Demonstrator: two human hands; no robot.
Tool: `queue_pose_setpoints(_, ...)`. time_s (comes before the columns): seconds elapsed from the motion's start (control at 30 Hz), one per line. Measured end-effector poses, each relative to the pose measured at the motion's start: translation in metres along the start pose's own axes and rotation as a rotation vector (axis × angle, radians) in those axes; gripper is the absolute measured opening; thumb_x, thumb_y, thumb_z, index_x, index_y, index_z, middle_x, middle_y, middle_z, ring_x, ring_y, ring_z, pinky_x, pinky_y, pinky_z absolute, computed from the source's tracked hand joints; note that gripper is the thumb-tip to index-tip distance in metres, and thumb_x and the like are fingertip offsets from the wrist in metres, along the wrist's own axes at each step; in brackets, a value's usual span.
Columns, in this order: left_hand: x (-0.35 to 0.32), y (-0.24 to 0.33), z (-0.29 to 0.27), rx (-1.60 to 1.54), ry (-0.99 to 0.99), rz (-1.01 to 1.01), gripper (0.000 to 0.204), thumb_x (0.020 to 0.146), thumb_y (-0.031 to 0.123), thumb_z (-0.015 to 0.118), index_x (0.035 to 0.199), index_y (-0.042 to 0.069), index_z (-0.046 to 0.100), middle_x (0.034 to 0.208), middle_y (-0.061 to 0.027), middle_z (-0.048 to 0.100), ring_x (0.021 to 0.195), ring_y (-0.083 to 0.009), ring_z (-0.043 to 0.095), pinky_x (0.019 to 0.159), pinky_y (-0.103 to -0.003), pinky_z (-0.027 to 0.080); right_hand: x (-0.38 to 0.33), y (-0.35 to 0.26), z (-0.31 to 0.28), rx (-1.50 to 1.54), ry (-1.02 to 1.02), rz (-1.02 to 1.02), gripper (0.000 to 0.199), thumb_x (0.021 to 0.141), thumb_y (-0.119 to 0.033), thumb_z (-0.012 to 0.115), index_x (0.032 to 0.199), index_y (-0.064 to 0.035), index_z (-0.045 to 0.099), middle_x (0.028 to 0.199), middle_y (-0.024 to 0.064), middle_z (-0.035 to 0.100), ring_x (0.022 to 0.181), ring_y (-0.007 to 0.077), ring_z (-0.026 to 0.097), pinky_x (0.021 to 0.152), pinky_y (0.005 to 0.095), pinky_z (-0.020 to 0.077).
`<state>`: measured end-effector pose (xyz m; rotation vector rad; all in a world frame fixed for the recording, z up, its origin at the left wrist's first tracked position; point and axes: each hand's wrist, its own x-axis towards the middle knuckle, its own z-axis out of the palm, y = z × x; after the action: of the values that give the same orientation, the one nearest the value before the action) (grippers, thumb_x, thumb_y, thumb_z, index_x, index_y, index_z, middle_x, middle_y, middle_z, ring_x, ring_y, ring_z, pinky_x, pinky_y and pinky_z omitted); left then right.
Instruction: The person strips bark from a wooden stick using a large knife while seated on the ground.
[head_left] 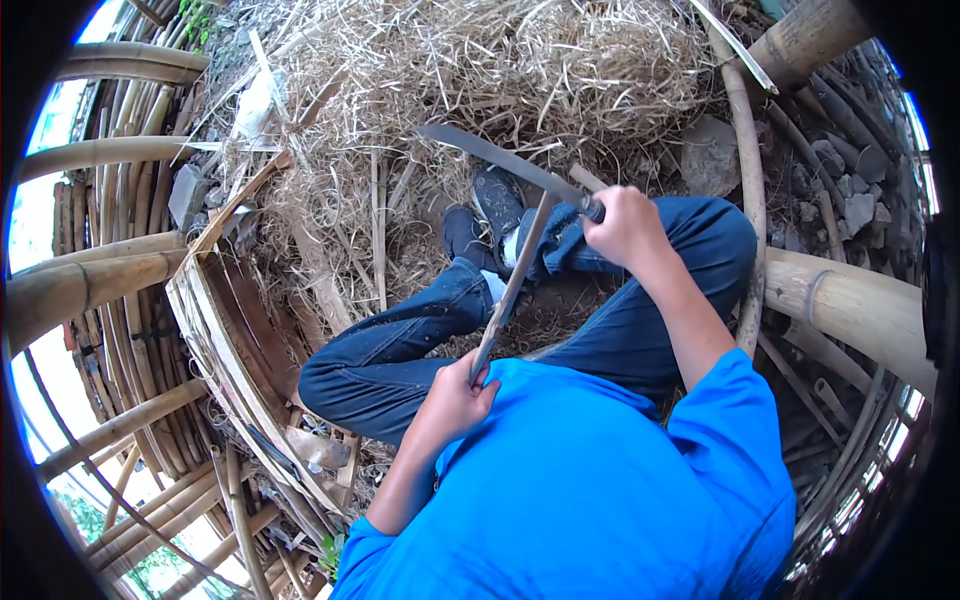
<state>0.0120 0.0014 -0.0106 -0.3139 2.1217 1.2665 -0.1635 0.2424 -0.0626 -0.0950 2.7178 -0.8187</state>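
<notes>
left hand (458, 397) is gripping the near end of the strip (514, 282), close to the shirt (570, 460). right hand (627, 230) is wrapped round the knife (490, 151) handle, blade crossing the strip's far end, can't tell if it's biting. i'd keep the angle shallow, strokes light, and steer that edge away from the legs (640, 330).

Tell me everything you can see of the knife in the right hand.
The knife has a long, broad, dull grey blade, metallic in look, and a dark handle, mostly hidden inside the closed right hand. It slants across the view, its tip toward the upper left, against a background of pale shavings. Near the handle, the blade crosses the far end of the thin strip; they appear to touch. The blade's sharpness cannot be judged.
</notes>
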Motion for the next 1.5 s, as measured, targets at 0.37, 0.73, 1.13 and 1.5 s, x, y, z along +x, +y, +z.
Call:
queue_pose_setpoints(0.37,-0.010,0.023,-0.001,0.039,-0.088,0.125,0.031,0.085,0.010,0.070,0.076,0.004,0.041,0.062,-0.0020,0.036,0.060,-0.0097,0.035,0.051,-0.031,0.033,-0.010,0.008,0.009,0.053,-0.059,0.100,0.028,0.076,-0.024,0.067,0.087,0.0010,0.070,0.081,0.0240,0.067,0.083,0.0410,0.065,0.078,0.0465,0.0526)
queue_pose_setpoints(0.73,0.056,-0.028,-0.006,-0.876,-0.258,-0.151,0.024,0.103,0.039,0.041,0.096,0.016,0.038,0.063,0.0053,0.032,0.046,-0.0039,0.026,0.038,-0.020,0.019,-0.043,0.032,0.034,0.641,0.149,0.140,0.024,0.086,-0.015,0.065,0.098,0.0035,0.057,0.079,0.0140,0.065,0.073,0.0223,0.064,0.069,0.0340,0.0495)
queue_pose_setpoints(1.13,0.069,-0.029,0.009,-0.871,-0.166,0.035,0.029,0.104,0.033,0.039,0.092,0.008,0.049,0.059,0.0048,0.039,0.043,-0.0043,0.034,0.038,-0.020,0.027,-0.055,-0.018,0.035,0.485,0.052,-0.177,0.031,0.089,-0.029,0.064,0.103,-0.0017,0.062,0.082,0.0204,0.067,0.080,0.0376,0.067,0.068,0.0405,0.0522)
queue_pose_setpoints(1.5,0.064,-0.030,0.030,-0.481,0.103,0.207,0.032,0.104,0.028,0.041,0.082,0.006,0.050,0.064,0.0046,0.041,0.054,-0.0044,0.038,0.048,-0.023,0.031,-0.058,-0.001,0.020,0.175,-0.046,-0.419,0.030,0.091,-0.033,0.061,0.099,-0.0043,0.060,0.077,0.0175,0.067,0.071,0.0380,0.065,0.060,0.0451,0.0522)
